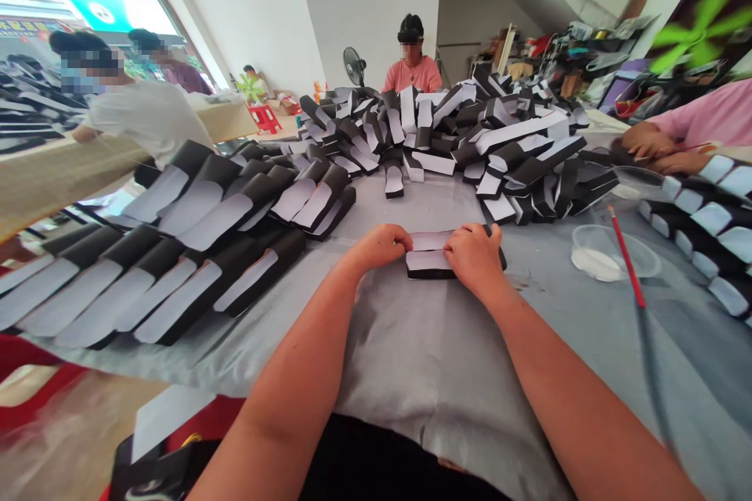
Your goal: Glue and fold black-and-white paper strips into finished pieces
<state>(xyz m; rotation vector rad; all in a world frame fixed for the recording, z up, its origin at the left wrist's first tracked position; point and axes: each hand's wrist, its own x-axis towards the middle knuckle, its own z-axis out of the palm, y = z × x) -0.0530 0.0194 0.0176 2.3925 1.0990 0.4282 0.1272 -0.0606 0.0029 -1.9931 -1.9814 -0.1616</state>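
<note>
Box (428,261): its right part is hidden beneath your right hand (475,257).
Your left hand (383,245): some fingers curl out of sight at the box's left end.
White contents (596,264): in a tub (641,254) right of the box, too unclear to identify.
Green fan (699,35): beyond the box, rightward, blades blurred.
Pink-sleeved person (705,121): right of the box, cut off by your view's right edge.
</note>
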